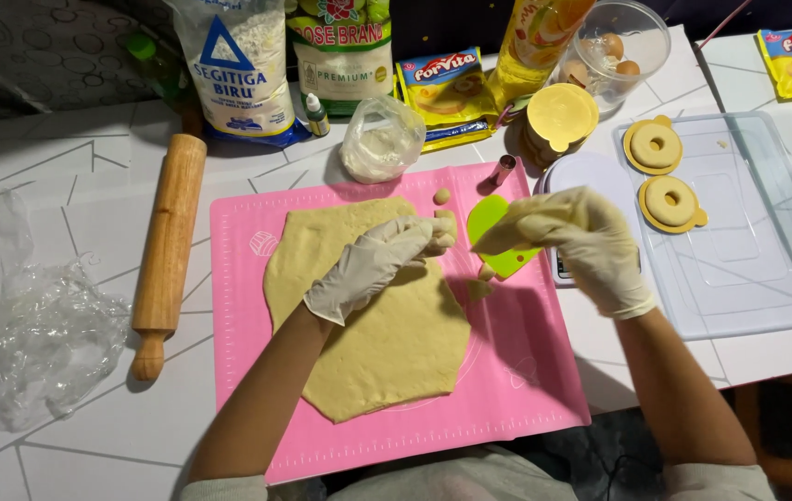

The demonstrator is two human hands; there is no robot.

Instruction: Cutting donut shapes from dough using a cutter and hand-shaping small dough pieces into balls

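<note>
beside the pink mat: two dough rings on the clear tray, one rolling pin, two flour bags.

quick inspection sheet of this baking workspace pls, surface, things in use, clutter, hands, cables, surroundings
surface: white table with thin line pattern; pink mat laid on it
job's things: rolled dough sheet on the mat; green scraper; two dough rings on yellow discs in a clear tray; stack of yellow discs
clutter: rolling pin left of mat; crumpled plastic wrap; flour bags, oil bottle, tub of eggs along the back edge
grippers: left hand, gloved, pinches dough at the sheet's edge; right hand, gloved, grips the scraper
cables: nothing seen
surroundings: dark patterned cloth behind the table
</note>
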